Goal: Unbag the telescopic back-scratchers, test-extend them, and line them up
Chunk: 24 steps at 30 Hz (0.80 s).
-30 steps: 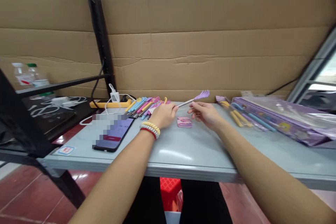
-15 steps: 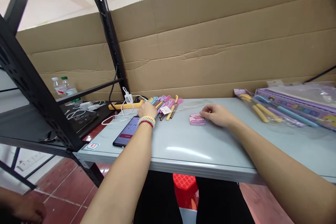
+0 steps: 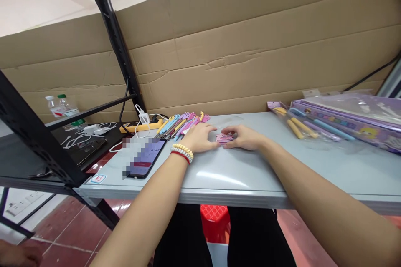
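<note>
A small stack of pink printed cards [image 3: 222, 139] lies on the grey tabletop between my hands. My right hand [image 3: 244, 137] curls around its right side, thumb at the near edge and fingers at the far edge. On the other side, my left hand [image 3: 201, 137] holds nothing; its thumb and fingers are spread beside the stack's left edge. Just behind the left hand lies a row of colourful back scratchers [image 3: 178, 125] with hand-shaped heads. A phone [image 3: 147, 160] with a lit screen rests left of my left wrist.
Bagged back scratchers [image 3: 302, 128] and flat purple packages [image 3: 351, 110] lie on the right. A yellow power strip [image 3: 140, 127] with white cables is at the back left. Black rack posts [image 3: 112, 41] and a cardboard wall [image 3: 234, 50] bound the table. Another person's hand [image 3: 20, 254] shows at lower left.
My left hand has moved from the back scratchers rightward to the pink cards. My right hand has closed in around the stack's right side. The view has shifted slightly.
</note>
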Available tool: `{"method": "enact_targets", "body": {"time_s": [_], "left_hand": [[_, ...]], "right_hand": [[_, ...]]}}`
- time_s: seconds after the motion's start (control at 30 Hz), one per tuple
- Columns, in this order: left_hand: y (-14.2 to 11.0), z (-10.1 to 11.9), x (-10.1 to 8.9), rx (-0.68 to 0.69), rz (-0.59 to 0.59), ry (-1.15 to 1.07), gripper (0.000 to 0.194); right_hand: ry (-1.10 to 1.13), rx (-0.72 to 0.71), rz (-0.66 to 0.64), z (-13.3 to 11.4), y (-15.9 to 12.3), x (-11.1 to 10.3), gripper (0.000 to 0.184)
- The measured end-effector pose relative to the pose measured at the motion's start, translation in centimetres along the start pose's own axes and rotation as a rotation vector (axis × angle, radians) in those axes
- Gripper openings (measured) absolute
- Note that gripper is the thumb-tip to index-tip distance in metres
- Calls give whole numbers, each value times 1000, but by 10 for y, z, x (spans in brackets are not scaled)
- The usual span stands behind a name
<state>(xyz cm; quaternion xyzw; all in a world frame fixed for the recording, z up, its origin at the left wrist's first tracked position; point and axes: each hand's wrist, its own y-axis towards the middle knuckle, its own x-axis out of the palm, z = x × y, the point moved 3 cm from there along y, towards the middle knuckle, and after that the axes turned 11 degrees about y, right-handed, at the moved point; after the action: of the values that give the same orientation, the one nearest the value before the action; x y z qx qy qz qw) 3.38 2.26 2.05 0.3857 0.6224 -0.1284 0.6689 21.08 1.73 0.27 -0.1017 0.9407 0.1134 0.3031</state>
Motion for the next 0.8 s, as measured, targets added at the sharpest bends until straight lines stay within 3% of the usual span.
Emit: {"method": "enact_targets", "body": {"time_s": [0.2,0.5,0.8], "left_hand": [[1,10,5,70,-99,31,44],[8,19,7,-57,-136,-99,44],[6,19,0,-82,-176,-142,30]], "right_hand": [[9,-55,-20,-1,2,2,52],[-11,-84,-110,-7,0,5,40],[-17,-45,3,-6,-1,0,47]]}}
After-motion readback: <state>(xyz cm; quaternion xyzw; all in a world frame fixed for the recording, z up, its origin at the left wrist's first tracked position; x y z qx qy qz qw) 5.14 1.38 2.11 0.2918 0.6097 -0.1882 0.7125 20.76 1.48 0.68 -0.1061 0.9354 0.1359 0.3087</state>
